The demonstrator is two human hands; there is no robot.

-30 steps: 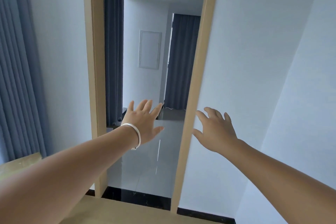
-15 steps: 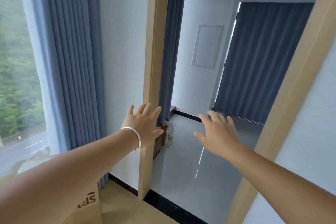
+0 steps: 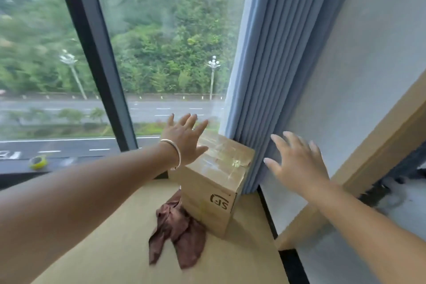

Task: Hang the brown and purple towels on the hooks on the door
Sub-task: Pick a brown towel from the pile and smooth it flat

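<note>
Turning away from the doorway seen a moment earlier, the view had swung toward the window (image 3: 161,41). Both arms reached forward, the left hand (image 3: 184,138) and right hand (image 3: 297,163) empty with fingers spread wide. At six o'clock the brown towel (image 3: 177,230) lay crumpled on the wooden surface (image 3: 103,249), touching a cardboard box (image 3: 214,186). No purple towel, door or hooks showed, so hanging had likely not begun.

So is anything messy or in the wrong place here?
Yes. The brown towel lies crumpled on the wooden surface, against the foot of the cardboard box, not on a hook. Both hands, left and right, are spread open and hold nothing. No purple towel shows.
</note>
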